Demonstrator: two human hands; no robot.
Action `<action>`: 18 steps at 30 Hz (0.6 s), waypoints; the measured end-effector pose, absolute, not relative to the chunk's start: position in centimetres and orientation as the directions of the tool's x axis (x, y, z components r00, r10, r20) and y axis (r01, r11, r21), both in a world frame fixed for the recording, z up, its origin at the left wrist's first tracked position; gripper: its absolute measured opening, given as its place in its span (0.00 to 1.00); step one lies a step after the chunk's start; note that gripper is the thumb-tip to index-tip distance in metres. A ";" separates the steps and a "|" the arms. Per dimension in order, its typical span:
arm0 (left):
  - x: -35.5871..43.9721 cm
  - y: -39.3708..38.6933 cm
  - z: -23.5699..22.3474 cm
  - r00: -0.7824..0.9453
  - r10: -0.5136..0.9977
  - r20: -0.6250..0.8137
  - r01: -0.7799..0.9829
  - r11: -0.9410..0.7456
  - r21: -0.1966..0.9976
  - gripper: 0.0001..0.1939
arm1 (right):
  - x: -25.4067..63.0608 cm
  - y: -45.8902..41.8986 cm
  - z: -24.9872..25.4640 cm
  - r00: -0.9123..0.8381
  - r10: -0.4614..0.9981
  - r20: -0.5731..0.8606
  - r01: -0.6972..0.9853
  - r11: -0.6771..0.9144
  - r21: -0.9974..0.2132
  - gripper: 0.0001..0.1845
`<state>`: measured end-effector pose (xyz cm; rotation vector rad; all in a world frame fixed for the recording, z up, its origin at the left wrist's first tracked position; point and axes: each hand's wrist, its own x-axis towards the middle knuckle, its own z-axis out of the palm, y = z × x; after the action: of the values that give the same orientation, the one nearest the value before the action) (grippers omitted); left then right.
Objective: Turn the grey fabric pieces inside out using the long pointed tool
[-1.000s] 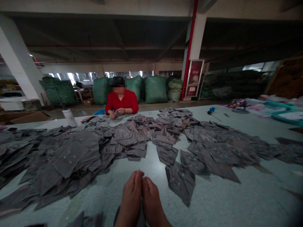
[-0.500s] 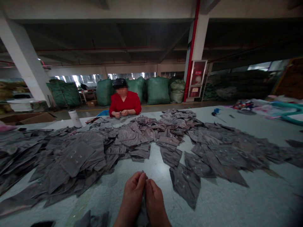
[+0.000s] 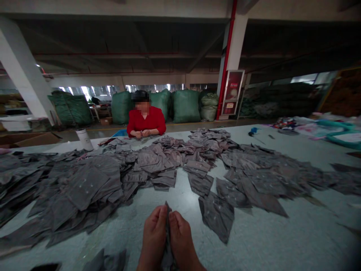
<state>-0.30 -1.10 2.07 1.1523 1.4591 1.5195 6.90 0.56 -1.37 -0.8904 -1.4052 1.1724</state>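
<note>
Across the table, a co-worker (image 3: 145, 122) in a red top, hands together near a blue tub (image 3: 120, 133); just beside, a white canister (image 3: 84, 139); farther back, bulging green sacks (image 3: 183, 106), a red pipe (image 3: 226, 60) along a white pillar (image 3: 237, 41), and a red display board (image 3: 232, 92).

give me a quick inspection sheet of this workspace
surface: long pale grey-green work table, scuffed near the hands
job's things: grey fabric piece held upright between the hands; many similar grey fabric panels spread across the table
clutter: white canister at the far edge; small blue item and colourful scraps toward the far right
grips: left hand and right hand both pinch the piece, bare
cables: nothing seen
surroundings: co-worker in a red top across the table; green sacks behind; white column; red pipe
</note>
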 end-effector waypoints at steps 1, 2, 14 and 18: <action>-0.5 -1.1 2.2 -0.314 0.939 0.139 0.144 -0.098 0.985 0.16 | 6.7 0.7 -1.5 -0.174 0.950 0.257 -0.089 0.245 -0.965 0.25; -0.7 -1.0 2.4 -0.297 0.942 0.158 0.200 -0.100 0.975 0.16 | 6.6 0.8 -1.5 -0.186 0.946 0.264 -0.103 0.248 -0.963 0.25; -1.0 -1.3 2.9 -0.262 0.950 0.168 0.394 -0.054 0.918 0.14 | 7.1 0.3 -1.3 -0.192 0.949 0.249 -0.190 0.213 -0.958 0.21; -1.1 -0.5 3.5 -0.208 0.972 0.111 0.281 -0.050 0.958 0.14 | 8.0 1.1 -0.5 -0.268 0.928 0.259 -0.099 0.241 -0.965 0.19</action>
<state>-1.09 -0.54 3.52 1.3634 1.5467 1.2943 8.01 1.13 -0.48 -0.8233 -1.4719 1.2411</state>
